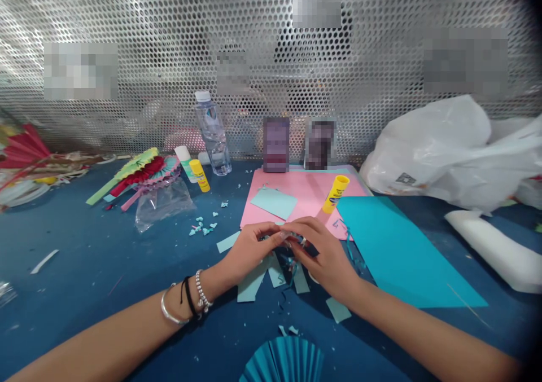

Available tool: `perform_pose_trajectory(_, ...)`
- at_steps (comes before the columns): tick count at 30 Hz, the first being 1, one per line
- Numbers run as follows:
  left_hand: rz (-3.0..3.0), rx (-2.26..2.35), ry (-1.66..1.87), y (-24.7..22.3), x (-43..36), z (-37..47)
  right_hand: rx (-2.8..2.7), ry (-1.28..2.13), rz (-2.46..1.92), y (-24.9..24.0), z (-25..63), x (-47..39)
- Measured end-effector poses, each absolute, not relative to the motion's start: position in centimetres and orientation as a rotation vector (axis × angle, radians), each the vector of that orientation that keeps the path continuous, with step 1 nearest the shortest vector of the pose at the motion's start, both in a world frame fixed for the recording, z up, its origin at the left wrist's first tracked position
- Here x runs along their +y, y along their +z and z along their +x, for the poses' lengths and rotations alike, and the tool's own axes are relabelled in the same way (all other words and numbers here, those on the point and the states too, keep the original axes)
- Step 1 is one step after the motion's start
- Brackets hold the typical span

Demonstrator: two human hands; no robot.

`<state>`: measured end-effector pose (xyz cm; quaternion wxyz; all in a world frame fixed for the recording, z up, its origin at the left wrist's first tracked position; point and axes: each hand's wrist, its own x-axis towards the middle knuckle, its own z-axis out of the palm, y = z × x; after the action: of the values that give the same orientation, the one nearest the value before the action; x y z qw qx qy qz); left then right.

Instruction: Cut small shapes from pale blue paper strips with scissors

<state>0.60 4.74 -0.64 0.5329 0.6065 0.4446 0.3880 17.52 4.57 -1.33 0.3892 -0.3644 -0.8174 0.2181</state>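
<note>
My left hand [249, 251] and my right hand [324, 255] meet at the middle of the blue table, fingertips pinched together on a small piece of teal paper [292, 240] that is mostly hidden by the fingers. Light teal paper strips [254, 283] lie under and just in front of both hands. A pink paper sheet [296, 193] lies just beyond, with a light teal square [274, 202] and a yellow glue stick [336, 194] on it. A large teal sheet [402, 252] lies to the right of my right hand.
A pleated teal fan [283, 362] sits at the near edge. Folded paper fans [139, 173], a clear bag [163, 201], glue sticks [199, 174] and a water bottle [213, 134] stand at back left. White plastic bags [449, 150] fill the back right. Perforated metal wall [169, 43] behind.
</note>
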Motion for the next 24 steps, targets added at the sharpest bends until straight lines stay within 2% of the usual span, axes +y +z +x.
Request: perform_pose_trajectory(24,1.473,1.128,0.902,-0.50,4.80,0.41,-2.022,0.565,-0.940,-1.20,17.57,4.58)
